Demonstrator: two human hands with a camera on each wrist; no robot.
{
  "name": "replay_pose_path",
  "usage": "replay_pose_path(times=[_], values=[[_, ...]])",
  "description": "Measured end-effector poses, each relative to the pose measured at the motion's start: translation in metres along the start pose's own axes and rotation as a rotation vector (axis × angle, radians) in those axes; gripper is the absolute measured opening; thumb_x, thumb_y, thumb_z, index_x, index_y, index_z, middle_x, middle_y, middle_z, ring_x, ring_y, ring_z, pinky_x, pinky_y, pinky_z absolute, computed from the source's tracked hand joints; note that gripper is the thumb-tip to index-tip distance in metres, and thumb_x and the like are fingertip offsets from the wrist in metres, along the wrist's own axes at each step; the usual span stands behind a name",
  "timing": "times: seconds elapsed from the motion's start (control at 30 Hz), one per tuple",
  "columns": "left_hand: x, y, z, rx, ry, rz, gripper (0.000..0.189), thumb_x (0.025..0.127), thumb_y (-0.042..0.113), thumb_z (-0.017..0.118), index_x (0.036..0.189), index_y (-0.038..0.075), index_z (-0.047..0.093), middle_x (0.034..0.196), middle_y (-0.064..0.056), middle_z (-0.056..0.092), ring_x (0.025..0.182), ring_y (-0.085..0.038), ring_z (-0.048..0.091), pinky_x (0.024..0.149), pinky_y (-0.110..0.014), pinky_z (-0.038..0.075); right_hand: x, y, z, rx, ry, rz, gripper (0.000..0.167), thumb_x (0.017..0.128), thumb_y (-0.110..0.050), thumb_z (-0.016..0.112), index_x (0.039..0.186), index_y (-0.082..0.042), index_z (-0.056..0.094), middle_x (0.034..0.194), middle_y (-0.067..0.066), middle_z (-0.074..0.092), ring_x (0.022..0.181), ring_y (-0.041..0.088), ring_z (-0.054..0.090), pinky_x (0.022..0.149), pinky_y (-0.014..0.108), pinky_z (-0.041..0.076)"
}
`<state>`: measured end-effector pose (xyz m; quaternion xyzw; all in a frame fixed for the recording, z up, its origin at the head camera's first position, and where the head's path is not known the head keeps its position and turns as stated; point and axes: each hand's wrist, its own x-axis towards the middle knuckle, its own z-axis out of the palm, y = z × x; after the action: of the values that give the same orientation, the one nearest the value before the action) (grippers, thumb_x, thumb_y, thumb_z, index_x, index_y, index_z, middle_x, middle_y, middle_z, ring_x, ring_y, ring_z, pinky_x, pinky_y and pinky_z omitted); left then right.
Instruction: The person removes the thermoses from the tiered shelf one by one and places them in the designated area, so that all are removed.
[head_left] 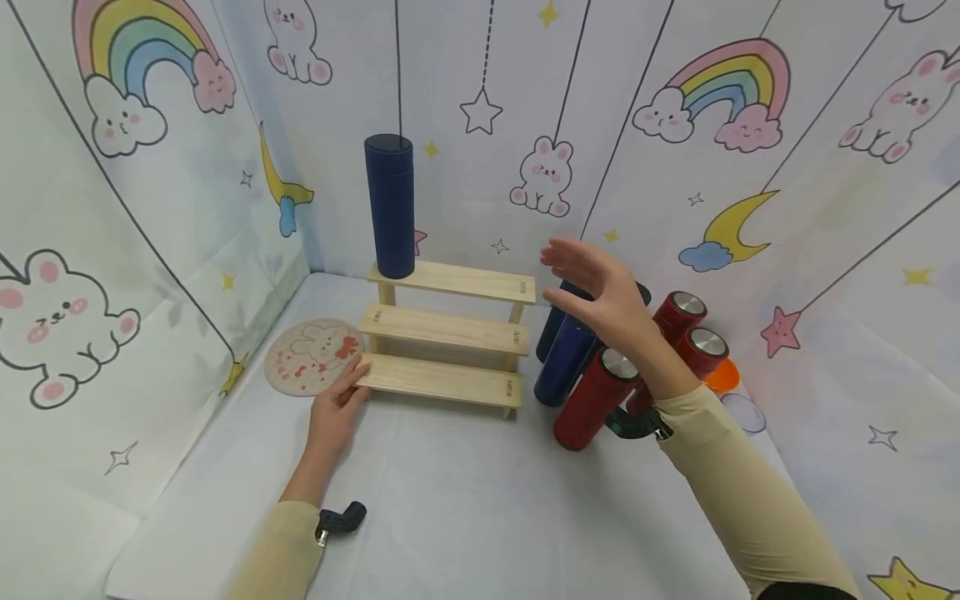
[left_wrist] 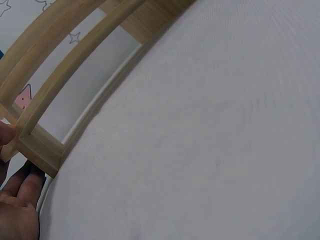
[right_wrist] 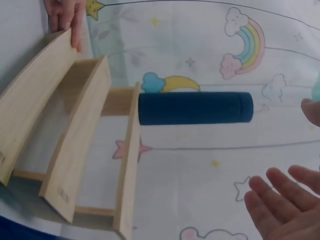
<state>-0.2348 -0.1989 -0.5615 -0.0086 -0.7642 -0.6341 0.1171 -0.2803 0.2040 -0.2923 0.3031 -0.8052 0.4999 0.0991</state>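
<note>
A three-step wooden shelf (head_left: pixel 442 379) stands on the white cloth. My left hand (head_left: pixel 335 417) grips its front left end; in the left wrist view the thumb (left_wrist: pixel 7 134) is on one side of the wood and the fingers lie on the other. A dark blue thermos (head_left: pixel 391 208) stands upright at the left end of the top step. My right hand (head_left: pixel 611 300) is raised with fingers spread and holds nothing, above blue thermoses (head_left: pixel 564 367) that it partly hides. In the right wrist view that hand (right_wrist: pixel 285 205) is apart from the thermos on the shelf.
A red thermos (head_left: pixel 592 404) stands right of the shelf, with other red ones (head_left: pixel 678 315) behind it. An orange round item (head_left: pixel 722 377) and a clear disc (head_left: pixel 744 413) lie at far right. A round rabbit-print mat (head_left: pixel 300 367) lies left. Printed cloth walls (head_left: pixel 480 183) surround the table.
</note>
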Motion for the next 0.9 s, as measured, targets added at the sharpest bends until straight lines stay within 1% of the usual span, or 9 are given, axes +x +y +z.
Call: replay_pose_path(times=[0.13,0.23,0.37,0.43,0.57,0.63,0.8,0.9], values=[[0.001,0.000,-0.003,-0.006,0.003,0.013,0.042,0.108,-0.002,0.062,0.150,0.002,0.063,0.171,-0.010,0.041,0.154,-0.030,0.043,0.106,-0.009,0.044,0.024,-0.002,0.012,0.040,-0.022,-0.030,0.063,0.098,-0.006,0.079,0.157,-0.006,0.055,0.148,0.014,0.066,0.139,0.027,0.061,0.118,0.039,0.047],[0.001,-0.002,-0.005,-0.005,0.008,0.013,0.042,0.109,-0.001,0.062,0.150,0.003,0.064,0.171,-0.009,0.042,0.154,-0.029,0.042,0.105,-0.008,0.044,0.040,-0.003,0.023,0.085,-0.019,-0.056,0.062,0.097,-0.004,0.079,0.155,-0.003,0.057,0.146,0.015,0.067,0.137,0.028,0.062,0.117,0.040,0.048],[0.000,-0.003,-0.005,-0.003,0.000,0.018,0.042,0.109,-0.001,0.062,0.150,0.003,0.064,0.171,-0.009,0.042,0.154,-0.029,0.042,0.103,-0.007,0.044,0.058,-0.005,0.039,0.117,-0.007,-0.066,0.060,0.097,-0.006,0.080,0.152,0.000,0.058,0.144,0.016,0.068,0.134,0.028,0.064,0.116,0.039,0.050],[0.000,-0.003,-0.005,-0.006,-0.005,0.019,0.042,0.109,-0.001,0.063,0.150,0.003,0.064,0.171,-0.009,0.042,0.154,-0.030,0.042,0.103,-0.007,0.044,0.068,-0.006,0.047,0.104,-0.007,-0.058,0.060,0.097,-0.011,0.081,0.152,-0.001,0.058,0.143,0.014,0.068,0.134,0.026,0.064,0.115,0.038,0.050],[0.000,-0.002,-0.005,-0.004,-0.001,0.015,0.041,0.108,0.000,0.063,0.150,0.002,0.064,0.170,-0.008,0.042,0.153,-0.029,0.044,0.102,-0.007,0.044,0.087,-0.004,0.061,0.077,-0.017,-0.014,0.062,0.098,-0.019,0.082,0.154,-0.004,0.058,0.145,0.012,0.068,0.133,0.022,0.064,0.114,0.037,0.051],[0.000,-0.002,-0.005,-0.008,-0.001,0.026,0.041,0.108,0.000,0.064,0.149,0.001,0.063,0.170,-0.010,0.042,0.152,-0.031,0.045,0.101,-0.007,0.045,0.097,-0.001,0.068,0.071,-0.019,0.010,0.063,0.098,-0.022,0.083,0.154,-0.006,0.059,0.146,0.012,0.067,0.133,0.021,0.064,0.114,0.037,0.051],[0.001,-0.002,-0.004,-0.028,-0.012,0.051,0.042,0.107,-0.002,0.065,0.149,-0.001,0.063,0.170,-0.012,0.042,0.152,-0.032,0.044,0.100,-0.006,0.044,0.120,0.008,0.086,0.058,0.004,0.021,0.060,0.098,-0.025,0.084,0.151,-0.009,0.061,0.142,0.007,0.069,0.131,0.019,0.066,0.114,0.035,0.051],[0.001,-0.002,-0.003,-0.032,-0.017,0.042,0.042,0.107,-0.004,0.065,0.149,0.000,0.063,0.170,-0.010,0.042,0.153,-0.030,0.043,0.101,-0.006,0.044,0.133,0.012,0.097,0.047,0.008,0.030,0.060,0.098,-0.027,0.084,0.151,-0.010,0.061,0.143,0.006,0.069,0.130,0.017,0.066,0.114,0.034,0.050]])
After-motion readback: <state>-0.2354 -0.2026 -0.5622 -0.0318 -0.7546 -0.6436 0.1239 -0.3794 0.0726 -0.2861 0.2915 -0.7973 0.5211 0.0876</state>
